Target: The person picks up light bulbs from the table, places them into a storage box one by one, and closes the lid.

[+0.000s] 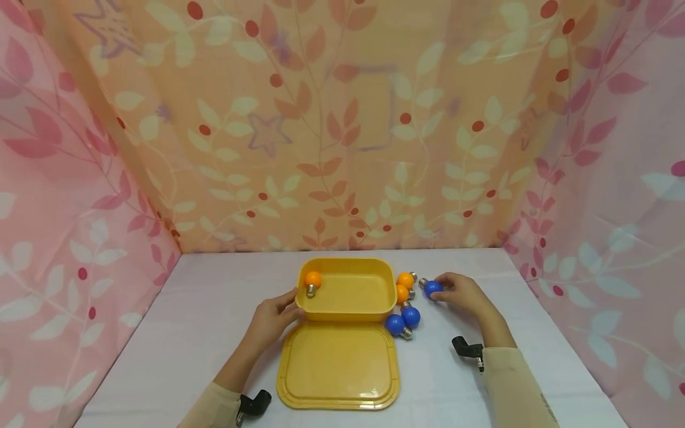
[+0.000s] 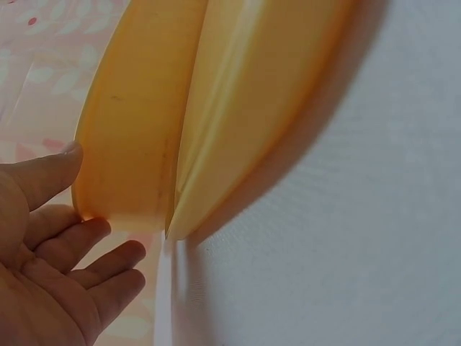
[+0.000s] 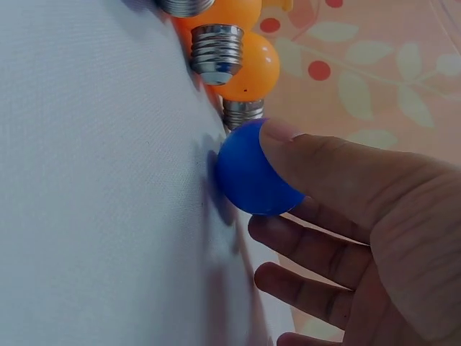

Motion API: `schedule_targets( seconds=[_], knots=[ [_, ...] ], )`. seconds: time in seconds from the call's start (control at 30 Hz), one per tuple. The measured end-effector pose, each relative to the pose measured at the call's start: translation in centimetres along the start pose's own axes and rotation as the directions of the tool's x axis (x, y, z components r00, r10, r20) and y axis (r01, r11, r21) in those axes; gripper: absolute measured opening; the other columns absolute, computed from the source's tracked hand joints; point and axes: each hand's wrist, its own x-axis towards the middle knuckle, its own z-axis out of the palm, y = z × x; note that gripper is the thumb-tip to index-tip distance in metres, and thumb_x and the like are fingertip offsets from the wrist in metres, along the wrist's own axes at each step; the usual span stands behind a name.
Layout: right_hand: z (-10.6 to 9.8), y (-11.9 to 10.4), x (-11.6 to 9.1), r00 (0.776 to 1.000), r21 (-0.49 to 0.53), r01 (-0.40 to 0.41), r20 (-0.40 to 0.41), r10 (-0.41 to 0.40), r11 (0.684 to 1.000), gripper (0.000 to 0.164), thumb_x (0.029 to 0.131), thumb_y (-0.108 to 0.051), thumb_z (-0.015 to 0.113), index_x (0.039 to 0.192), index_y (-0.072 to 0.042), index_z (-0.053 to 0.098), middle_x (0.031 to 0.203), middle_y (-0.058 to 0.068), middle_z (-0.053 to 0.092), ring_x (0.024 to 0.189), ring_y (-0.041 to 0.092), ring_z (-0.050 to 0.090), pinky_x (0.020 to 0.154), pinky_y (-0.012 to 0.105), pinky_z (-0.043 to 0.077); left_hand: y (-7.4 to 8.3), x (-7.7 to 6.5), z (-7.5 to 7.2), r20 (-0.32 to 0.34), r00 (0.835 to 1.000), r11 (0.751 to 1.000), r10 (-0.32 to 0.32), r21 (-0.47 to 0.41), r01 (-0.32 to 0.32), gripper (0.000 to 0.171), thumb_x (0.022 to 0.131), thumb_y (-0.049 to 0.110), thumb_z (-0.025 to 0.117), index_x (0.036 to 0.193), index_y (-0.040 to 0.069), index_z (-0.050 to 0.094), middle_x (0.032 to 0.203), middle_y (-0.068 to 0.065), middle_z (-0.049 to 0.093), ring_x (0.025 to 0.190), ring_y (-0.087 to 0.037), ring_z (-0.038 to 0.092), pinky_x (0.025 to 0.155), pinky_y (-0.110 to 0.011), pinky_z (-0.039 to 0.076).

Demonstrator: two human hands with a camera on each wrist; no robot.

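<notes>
Head view looks forward-down, wrist views show the hands [image 1: 272, 318] [image 1: 461, 292] close

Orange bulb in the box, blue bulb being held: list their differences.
The orange bulb lies inside the yellow box; the blue bulb is outside it, held by the right hand. In the head view, the orange bulb's base points downward, the blue bulb's leftward. Both have round globes and screw bases.
</notes>
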Motion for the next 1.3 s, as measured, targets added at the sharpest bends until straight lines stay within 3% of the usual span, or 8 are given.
schedule_targets(
  seconds=[0.17,0.4,0.57,0.73,1.0,1.2,1.3],
  knots=[
    [0.0,-0.1,0.0,1.000,0.008,0.011,-0.019,-0.011,1.000,0.052,0.089,-0.037,0.081,0.125,-0.001,0.067,0.114,0.016,0.072,0.105,0.034,0.067,0.100,0.057,0.052,0.0,0.0,-0.1,0.003,1.000,1.000,-0.004,-0.003,0.004,0.064,0.092,0.033,0.078,0.150,0.020,0.054,0.146,-0.004,0.060,0.141,-0.031,0.051,0.114,-0.054,0.043],
    [-0.5,-0.7,0.2,0.998,-0.007,-0.022,-0.053,0.021,1.000,0.054,0.091,-0.036,0.077,0.133,-0.004,0.064,0.131,0.021,0.066,0.124,0.044,0.057,0.108,0.065,0.043,0.0,0.1,-0.2,-0.001,1.000,0.999,0.026,0.029,-0.026,0.063,0.093,0.033,0.077,0.150,0.018,0.054,0.147,-0.004,0.059,0.138,-0.031,0.053,0.111,-0.052,0.046],
    [-1.0,-1.8,0.5,0.990,0.017,0.018,-0.141,-0.015,1.000,0.055,0.094,-0.035,0.075,0.139,-0.008,0.060,0.139,0.019,0.062,0.134,0.044,0.050,0.114,0.069,0.033,0.1,0.1,-0.2,-0.019,0.999,1.000,0.031,0.004,-0.031,0.063,0.092,0.033,0.077,0.150,0.018,0.055,0.145,-0.004,0.061,0.139,-0.031,0.053,0.112,-0.052,0.045],
    [-1.4,-3.3,0.3,0.986,0.029,0.054,-0.159,-0.049,0.998,0.059,0.093,-0.038,0.075,0.142,-0.009,0.058,0.141,0.017,0.061,0.135,0.043,0.049,0.115,0.069,0.033,-0.2,-0.1,0.1,0.005,1.000,1.000,-0.001,-0.002,0.001,0.062,0.093,0.034,0.077,0.150,0.021,0.054,0.146,-0.002,0.060,0.139,-0.028,0.052,0.112,-0.050,0.045],
    [-3.4,-6.7,0.0,0.975,-0.012,0.197,-0.102,-0.197,0.980,0.052,0.090,-0.036,0.080,0.135,-0.015,0.065,0.134,0.011,0.065,0.131,0.038,0.053,0.112,0.067,0.039,0.2,0.1,0.5,0.011,1.000,1.000,0.014,-0.002,-0.014,0.062,0.093,0.036,0.076,0.150,0.022,0.054,0.145,-0.002,0.061,0.139,-0.029,0.053,0.111,-0.052,0.046],
    [-4.5,-9.5,1.0,0.944,-0.037,0.329,0.010,-0.329,0.944,0.045,0.088,-0.030,0.083,0.131,-0.023,0.068,0.128,0.001,0.068,0.126,0.029,0.059,0.112,0.061,0.043,-0.3,0.1,0.5,0.014,1.000,1.000,-0.010,0.025,0.010,0.064,0.092,0.036,0.077,0.150,0.023,0.054,0.144,-0.004,0.062,0.138,-0.032,0.053,0.111,-0.052,0.046],
    [-5.0,-10.9,1.8,0.932,-0.021,0.358,0.074,-0.355,0.934,0.043,0.089,-0.028,0.082,0.129,-0.024,0.069,0.128,0.000,0.068,0.128,0.030,0.058,0.112,0.062,0.043,-0.5,0.4,0.3,0.011,1.000,1.000,-0.016,0.025,0.016,0.064,0.092,0.036,0.078,0.150,0.023,0.053,0.144,-0.004,0.062,0.138,-0.032,0.053,0.111,-0.052,0.046]
  ],
)
